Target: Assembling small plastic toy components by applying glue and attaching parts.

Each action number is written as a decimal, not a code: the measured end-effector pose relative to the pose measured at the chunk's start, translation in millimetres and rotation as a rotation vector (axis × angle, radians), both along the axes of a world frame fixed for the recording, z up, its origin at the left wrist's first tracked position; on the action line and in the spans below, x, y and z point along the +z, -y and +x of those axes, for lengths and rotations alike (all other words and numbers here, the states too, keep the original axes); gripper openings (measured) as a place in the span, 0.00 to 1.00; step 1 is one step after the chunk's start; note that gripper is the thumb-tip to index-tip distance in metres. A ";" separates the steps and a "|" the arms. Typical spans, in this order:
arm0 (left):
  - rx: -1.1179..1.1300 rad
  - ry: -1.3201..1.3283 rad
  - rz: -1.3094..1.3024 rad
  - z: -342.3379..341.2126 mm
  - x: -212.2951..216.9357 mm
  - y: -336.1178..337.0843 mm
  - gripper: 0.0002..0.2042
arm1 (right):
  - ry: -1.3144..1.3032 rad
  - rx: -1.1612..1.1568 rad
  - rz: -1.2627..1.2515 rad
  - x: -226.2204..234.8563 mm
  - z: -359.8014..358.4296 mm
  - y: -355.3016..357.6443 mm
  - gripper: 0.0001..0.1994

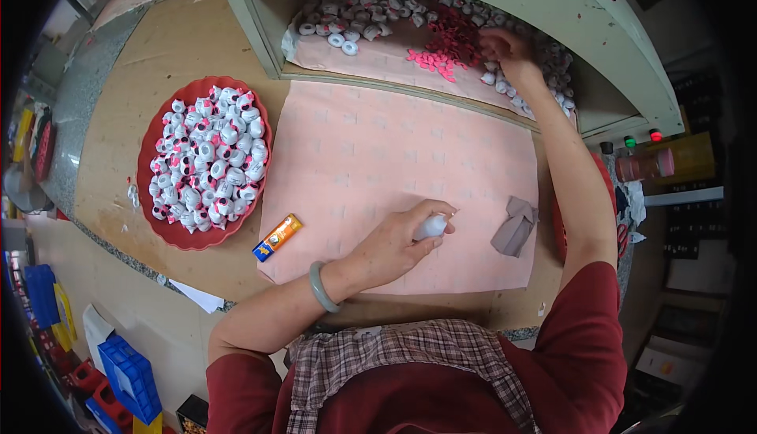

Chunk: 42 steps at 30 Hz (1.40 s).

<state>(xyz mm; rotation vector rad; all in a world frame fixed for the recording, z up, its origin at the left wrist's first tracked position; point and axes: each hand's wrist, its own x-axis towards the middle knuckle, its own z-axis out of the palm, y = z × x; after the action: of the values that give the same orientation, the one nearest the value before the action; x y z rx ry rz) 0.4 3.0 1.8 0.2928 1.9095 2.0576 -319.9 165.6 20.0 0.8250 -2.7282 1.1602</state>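
From where I stand, the white piece (430, 227) looks most at risk: the left hand (394, 245) pinches it between thumb and fingers above the pink paper (339, 158), and a loosened grip could let its rounded body slip and roll across the bench (158, 48). The right hand (505, 44) is inside the shelf (272, 36), fingers bent beside the small red pieces (441, 62); I cannot tell whether it pinches one. A careless pull there could drag loose red pieces, or the white pieces (355, 8) heaped around them, over the front lip. The glue tube (277, 237) lies near the left forearm, so a wide sweep of that arm might knock it. The red bowl (144, 189) is piled high, and a bump could spill its pink-trimmed pieces (206, 150).

Counting, I get one white piece in the left hand, one glue tube, one grey cloth (516, 227) on the paper's right side, one sheet of pink paper and one heaped bowl. The bowl's pieces, the shelf's white ones and the red ones overlap too much for a sure count; each lot runs to dozens.
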 end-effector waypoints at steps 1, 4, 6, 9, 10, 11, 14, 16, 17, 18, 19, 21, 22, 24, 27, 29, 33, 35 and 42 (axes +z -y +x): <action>0.027 0.027 0.020 0.3 -0.5 0.8 0.15 | 0.122 0.013 -0.141 2.4 13.0 -3.5 0.11; 0.086 0.047 0.079 -2.2 -4.1 0.8 0.15 | 0.322 0.050 -0.290 23.9 70.3 -12.1 0.10; 0.156 0.029 0.157 -2.6 -3.5 0.5 0.14 | 0.443 0.134 -0.284 34.8 124.3 -16.9 0.11; 0.198 0.062 0.186 0.3 6.7 3.4 0.12 | 0.443 0.404 -0.330 34.5 205.1 -10.5 0.13; 0.207 0.074 0.208 0.6 10.3 1.7 0.12 | 0.477 0.446 -0.344 32.1 224.4 -11.3 0.14; 0.208 0.074 0.199 1.6 12.9 0.1 0.12 | 0.510 0.491 -0.359 29.3 238.8 -11.4 0.16; 0.092 0.110 -0.013 1.8 19.2 -7.6 0.10 | 0.551 0.403 -0.421 15.6 265.1 -12.6 0.16; 0.095 0.111 -0.041 2.5 19.3 -11.2 0.10 | 0.578 0.375 -0.460 9.5 270.7 -14.6 0.16; 0.094 0.108 -0.056 1.6 20.2 -12.7 0.11 | 0.560 0.380 -0.530 7.9 271.7 -16.4 0.16; 0.092 0.105 -0.072 0.3 21.1 -13.8 0.11 | 0.542 0.384 -0.600 6.3 271.9 -18.6 0.16; 0.092 0.106 -0.083 -2.8 23.6 -12.3 0.11 | 0.523 0.387 -0.669 4.5 271.3 -21.1 0.16; 0.077 -0.177 -0.313 -16.9 44.1 -0.9 0.12 | 0.515 0.353 -0.725 -0.5 266.5 -30.2 0.16; 0.055 -0.323 -0.420 -29.1 49.9 4.7 0.13 | 0.501 0.302 -0.766 -3.0 263.7 -37.3 0.16; 0.274 -0.689 -0.777 -69.7 46.7 20.2 0.15 | 0.484 0.245 -0.815 -6.9 262.7 -44.2 0.16; 0.460 -0.908 -0.982 -143.3 32.9 40.6 0.14 | 0.579 0.195 -0.918 -12.6 260.8 -47.0 0.17; 0.465 -0.919 -1.054 -174.9 12.0 46.0 0.15 | 0.585 0.197 -0.901 -18.9 260.0 -47.5 0.17; 0.484 -0.773 -1.218 -201.4 -3.3 38.2 0.15 | 0.629 0.222 -0.857 -22.7 259.8 -47.4 0.16; 0.421 -0.740 -1.117 -205.3 -4.1 35.1 0.16 | 0.684 0.264 -0.853 -20.9 259.0 -47.3 0.17; 0.338 -0.580 -0.998 -214.2 21.2 47.1 0.19 | 0.712 0.256 -0.856 -25.5 256.2 -49.8 0.17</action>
<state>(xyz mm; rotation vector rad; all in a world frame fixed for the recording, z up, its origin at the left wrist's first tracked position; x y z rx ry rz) -213.9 -44.1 23.0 0.3394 3.2250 0.9431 -63.8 215.4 -5.5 0.7012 -2.0796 2.8050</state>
